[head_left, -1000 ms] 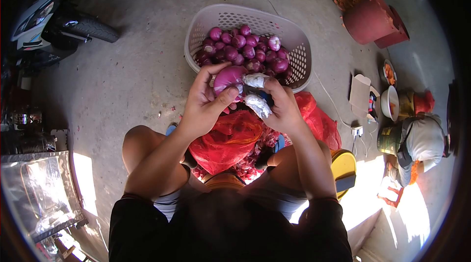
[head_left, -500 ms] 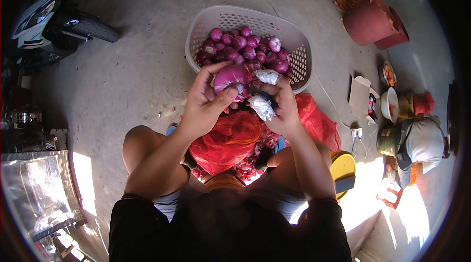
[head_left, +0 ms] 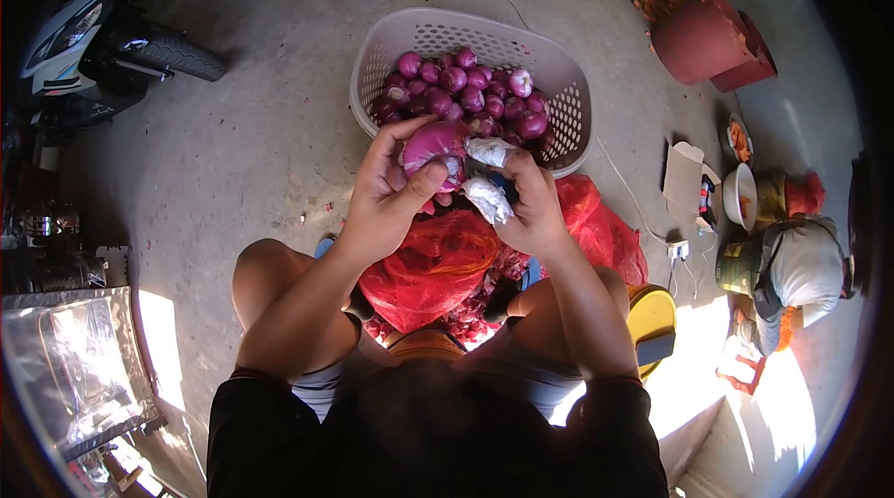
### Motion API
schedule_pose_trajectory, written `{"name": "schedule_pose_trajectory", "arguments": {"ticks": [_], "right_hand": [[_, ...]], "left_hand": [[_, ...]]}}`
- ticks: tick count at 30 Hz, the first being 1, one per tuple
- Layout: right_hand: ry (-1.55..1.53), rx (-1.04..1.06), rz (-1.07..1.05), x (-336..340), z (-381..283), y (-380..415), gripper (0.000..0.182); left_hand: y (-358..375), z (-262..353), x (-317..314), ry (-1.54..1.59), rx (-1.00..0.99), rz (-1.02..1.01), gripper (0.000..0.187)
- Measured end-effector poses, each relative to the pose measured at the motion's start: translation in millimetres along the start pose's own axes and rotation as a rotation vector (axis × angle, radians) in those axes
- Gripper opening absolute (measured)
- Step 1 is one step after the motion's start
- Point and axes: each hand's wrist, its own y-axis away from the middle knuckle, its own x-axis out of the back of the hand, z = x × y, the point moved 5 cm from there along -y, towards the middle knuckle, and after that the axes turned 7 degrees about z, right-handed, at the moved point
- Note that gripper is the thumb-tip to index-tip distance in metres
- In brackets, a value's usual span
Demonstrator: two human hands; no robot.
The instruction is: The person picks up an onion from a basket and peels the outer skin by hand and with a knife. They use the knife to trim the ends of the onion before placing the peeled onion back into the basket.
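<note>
Onion (head_left: 434, 144), a large red one, sits cupped in the left hand (head_left: 386, 200), whose fingers are wrapped round it with the thumb pressed across its front, so that its end is turned toward the right hand (head_left: 531, 204). Right-hand fingers (head_left: 487, 152) are wrapped in white strips, curled close together and touching the onion's side; whether they pinch skin or a small tool I cannot tell. Just beyond the fingertips stands a pale basket (head_left: 568, 107) of peeled onions (head_left: 466, 93), within easy reach. Beneath the wrists lies a red mesh sack (head_left: 433, 265), likely catching the skins.
</note>
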Motion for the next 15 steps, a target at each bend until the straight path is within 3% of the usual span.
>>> {"name": "schedule_pose_trajectory", "arguments": {"ticks": [5,8,11,15], "right_hand": [[-0.007,0.035,0.051,0.0,-3.4,-1.4,0.039],[-0.132,-0.001,0.189,1.8,2.4,-2.4,0.039],[-0.2,-0.169,0.208,6.8,12.9,2.1,0.036],[-0.385,-0.262,0.178,4.7,11.8,1.5,0.051]], "left_hand": [[1.0,-1.0,2.2,-0.007,0.017,-0.004,0.047],[1.8,2.2,-3.1,0.008,-0.01,0.009,0.047],[1.9,3.8,-3.8,-0.008,0.0,0.003,0.047],[1.1,4.3,0.9,0.01,0.072,-0.007,0.048]]}}
